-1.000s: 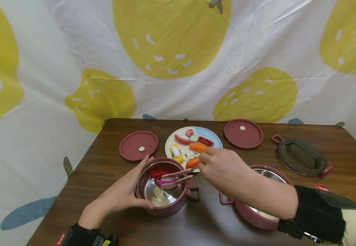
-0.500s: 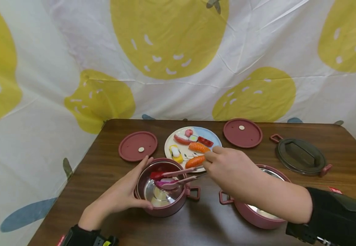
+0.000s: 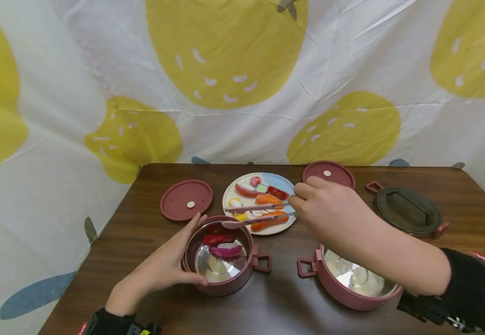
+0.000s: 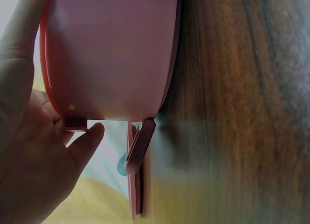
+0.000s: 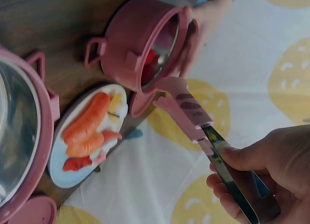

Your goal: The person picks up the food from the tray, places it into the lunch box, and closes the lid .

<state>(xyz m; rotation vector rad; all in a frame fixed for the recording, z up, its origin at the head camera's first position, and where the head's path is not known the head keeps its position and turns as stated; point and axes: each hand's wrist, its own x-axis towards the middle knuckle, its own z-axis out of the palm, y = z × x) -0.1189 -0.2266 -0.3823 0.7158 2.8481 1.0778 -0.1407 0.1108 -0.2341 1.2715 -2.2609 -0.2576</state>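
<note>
My left hand (image 3: pixel 162 270) holds the smaller pink pot (image 3: pixel 222 290) from its left side, fingers at the far rim and thumb at the near rim. Inside the pot lie a red piece of toy food (image 3: pixel 217 240) and a purple-and-white piece (image 3: pixel 227 251). My right hand (image 3: pixel 334 204) grips a pair of tongs with pink tips (image 5: pixel 193 107), high over the table. Their tips are spread apart with nothing between them, above the pot's far rim and the plate (image 3: pixel 282 179). In the left wrist view, the pot's wall (image 4: pixel 111 54) fills the top.
On the plate lie orange pieces (image 3: pixel 269 220), a sausage (image 3: pixel 245 191), a yellow-and-white piece (image 3: pixel 239 209) and other toy food. A larger pot (image 3: pixel 347 293) stands under my right forearm. Two pink lids (image 3: pixel 186 197) and a dark lid (image 3: pixel 409 211) lie toward the back.
The tongs have risen out of the smaller pot, leaving the red and purple pieces inside. My right hand has moved up and to the right; the left hand stays on the pot.
</note>
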